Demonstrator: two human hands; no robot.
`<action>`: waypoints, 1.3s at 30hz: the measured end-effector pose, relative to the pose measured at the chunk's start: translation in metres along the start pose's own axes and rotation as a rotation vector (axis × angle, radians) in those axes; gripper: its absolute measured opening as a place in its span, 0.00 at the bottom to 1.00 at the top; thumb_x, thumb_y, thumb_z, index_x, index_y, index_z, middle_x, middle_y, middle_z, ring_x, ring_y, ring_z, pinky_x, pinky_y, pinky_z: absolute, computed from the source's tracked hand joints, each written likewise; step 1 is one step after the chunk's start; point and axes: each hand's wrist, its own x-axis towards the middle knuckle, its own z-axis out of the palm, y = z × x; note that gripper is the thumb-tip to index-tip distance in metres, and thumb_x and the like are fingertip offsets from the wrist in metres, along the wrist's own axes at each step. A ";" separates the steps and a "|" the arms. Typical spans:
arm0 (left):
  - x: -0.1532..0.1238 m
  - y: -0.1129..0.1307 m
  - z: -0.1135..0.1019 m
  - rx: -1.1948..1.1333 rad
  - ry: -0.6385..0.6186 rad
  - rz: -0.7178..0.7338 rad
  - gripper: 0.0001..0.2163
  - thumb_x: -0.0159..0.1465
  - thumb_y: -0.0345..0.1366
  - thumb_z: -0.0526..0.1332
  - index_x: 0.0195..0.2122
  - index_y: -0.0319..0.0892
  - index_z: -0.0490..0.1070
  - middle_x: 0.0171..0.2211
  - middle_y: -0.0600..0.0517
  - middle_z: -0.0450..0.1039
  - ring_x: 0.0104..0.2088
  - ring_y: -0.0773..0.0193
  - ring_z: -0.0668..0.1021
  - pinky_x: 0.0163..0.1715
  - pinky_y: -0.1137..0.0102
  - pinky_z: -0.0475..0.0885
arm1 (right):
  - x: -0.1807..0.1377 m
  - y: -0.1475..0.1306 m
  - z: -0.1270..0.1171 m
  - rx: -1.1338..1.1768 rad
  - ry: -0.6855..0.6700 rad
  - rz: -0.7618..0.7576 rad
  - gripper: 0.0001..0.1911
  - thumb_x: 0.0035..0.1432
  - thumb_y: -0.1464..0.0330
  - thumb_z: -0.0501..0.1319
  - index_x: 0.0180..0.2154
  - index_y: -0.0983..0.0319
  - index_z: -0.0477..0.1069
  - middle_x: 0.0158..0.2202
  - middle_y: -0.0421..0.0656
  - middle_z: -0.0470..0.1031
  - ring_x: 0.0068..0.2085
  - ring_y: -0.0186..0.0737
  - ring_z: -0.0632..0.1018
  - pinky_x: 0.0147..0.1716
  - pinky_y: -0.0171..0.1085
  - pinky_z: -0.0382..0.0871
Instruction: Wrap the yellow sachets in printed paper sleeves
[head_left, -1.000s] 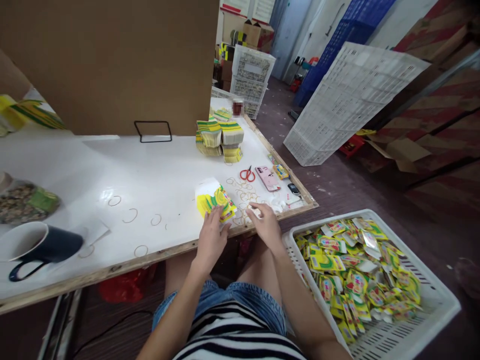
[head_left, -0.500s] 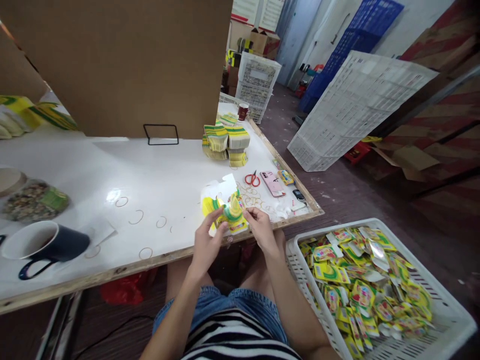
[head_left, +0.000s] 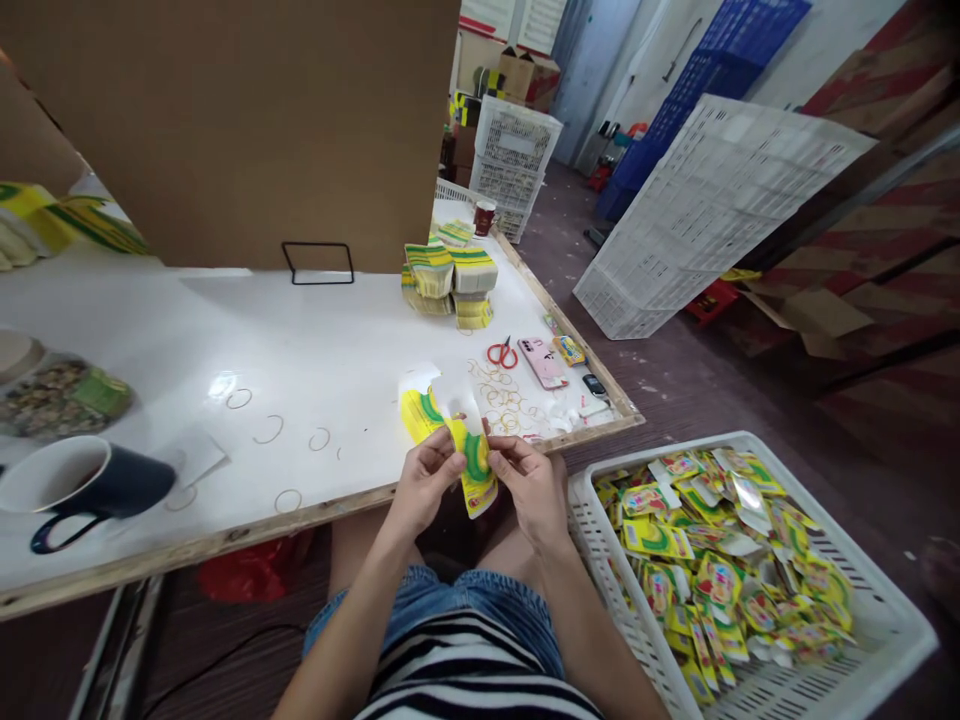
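Both hands, left (head_left: 424, 487) and right (head_left: 531, 480), pinch a small stack of yellow sachets (head_left: 469, 462) together just off the counter (head_left: 315, 350) edge, squaring it near loose rubber bands (head_left: 506, 400) and the sachet-filled crate (head_left: 750, 590).

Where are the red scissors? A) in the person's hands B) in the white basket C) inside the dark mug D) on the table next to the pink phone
D: the scissors lie on the table just left of the phone, while both hands hold yellow packets.
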 end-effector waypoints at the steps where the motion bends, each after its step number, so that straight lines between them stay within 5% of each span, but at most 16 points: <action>1: 0.000 0.000 0.001 0.003 0.024 -0.007 0.26 0.55 0.44 0.69 0.53 0.40 0.70 0.46 0.43 0.78 0.49 0.52 0.78 0.47 0.64 0.73 | -0.002 -0.002 0.000 -0.020 0.002 0.000 0.17 0.46 0.58 0.71 0.36 0.61 0.76 0.33 0.42 0.79 0.37 0.41 0.78 0.42 0.42 0.73; 7: 0.003 -0.006 0.005 0.170 0.213 -0.032 0.24 0.57 0.47 0.65 0.49 0.37 0.70 0.40 0.45 0.79 0.42 0.56 0.80 0.41 0.66 0.75 | -0.008 0.001 0.003 -0.166 0.073 -0.025 0.15 0.50 0.57 0.67 0.31 0.62 0.73 0.27 0.41 0.75 0.30 0.39 0.75 0.34 0.39 0.72; 11: 0.001 -0.008 0.008 0.333 0.251 0.029 0.26 0.57 0.41 0.66 0.55 0.42 0.59 0.42 0.47 0.76 0.42 0.59 0.79 0.43 0.66 0.74 | -0.007 0.004 0.000 -0.352 0.184 -0.104 0.14 0.52 0.57 0.65 0.29 0.62 0.70 0.24 0.40 0.71 0.26 0.35 0.71 0.27 0.34 0.68; 14: -0.002 -0.004 0.009 0.384 0.177 0.025 0.31 0.59 0.37 0.64 0.60 0.48 0.51 0.46 0.46 0.73 0.40 0.61 0.80 0.40 0.66 0.75 | -0.005 -0.001 -0.006 -0.430 0.152 -0.166 0.15 0.53 0.60 0.64 0.40 0.62 0.70 0.28 0.40 0.72 0.23 0.32 0.68 0.23 0.32 0.65; 18: -0.006 0.007 0.006 0.336 -0.044 -0.049 0.31 0.61 0.37 0.63 0.63 0.48 0.50 0.43 0.47 0.74 0.36 0.63 0.80 0.38 0.68 0.75 | -0.001 -0.010 -0.019 -0.330 -0.076 -0.219 0.27 0.55 0.63 0.63 0.56 0.57 0.62 0.40 0.43 0.73 0.26 0.31 0.71 0.28 0.33 0.69; 22: -0.010 0.012 0.003 0.244 -0.127 -0.156 0.26 0.56 0.37 0.67 0.55 0.45 0.62 0.38 0.48 0.76 0.35 0.60 0.80 0.37 0.67 0.75 | 0.005 -0.018 -0.034 -0.270 -0.283 -0.177 0.15 0.59 0.61 0.60 0.47 0.58 0.67 0.35 0.41 0.73 0.33 0.36 0.75 0.32 0.34 0.69; 27: -0.012 0.007 0.006 0.192 -0.130 -0.223 0.24 0.53 0.38 0.70 0.49 0.44 0.63 0.35 0.51 0.76 0.32 0.60 0.81 0.32 0.69 0.75 | 0.011 -0.019 -0.043 -0.454 -0.290 -0.259 0.11 0.62 0.61 0.58 0.30 0.61 0.69 0.28 0.39 0.69 0.31 0.36 0.71 0.31 0.34 0.66; 31: -0.009 0.005 0.009 0.185 -0.133 -0.190 0.38 0.54 0.36 0.69 0.62 0.49 0.49 0.43 0.47 0.77 0.34 0.60 0.81 0.37 0.66 0.76 | 0.013 -0.009 -0.041 -0.359 -0.131 -0.263 0.15 0.59 0.60 0.62 0.47 0.57 0.69 0.35 0.41 0.74 0.35 0.38 0.74 0.35 0.36 0.69; 33: -0.008 0.004 0.009 0.215 -0.130 -0.181 0.36 0.54 0.36 0.69 0.62 0.48 0.53 0.45 0.45 0.76 0.35 0.60 0.81 0.38 0.66 0.76 | 0.014 -0.006 -0.042 -0.363 -0.090 -0.265 0.21 0.58 0.59 0.62 0.52 0.56 0.68 0.38 0.43 0.75 0.36 0.40 0.75 0.37 0.38 0.70; 37: -0.006 0.000 0.010 0.368 -0.088 -0.132 0.24 0.58 0.36 0.65 0.55 0.43 0.65 0.46 0.45 0.76 0.35 0.62 0.80 0.36 0.68 0.76 | 0.015 -0.015 -0.051 -0.519 -0.138 -0.365 0.19 0.61 0.53 0.57 0.38 0.59 0.79 0.40 0.47 0.75 0.44 0.46 0.74 0.42 0.42 0.69; 39: -0.006 -0.003 0.012 0.462 -0.058 -0.110 0.22 0.59 0.34 0.63 0.55 0.43 0.66 0.47 0.45 0.75 0.33 0.63 0.80 0.34 0.69 0.76 | 0.015 -0.021 -0.054 -0.547 -0.177 -0.309 0.21 0.60 0.52 0.56 0.38 0.60 0.79 0.34 0.45 0.74 0.37 0.43 0.74 0.36 0.39 0.68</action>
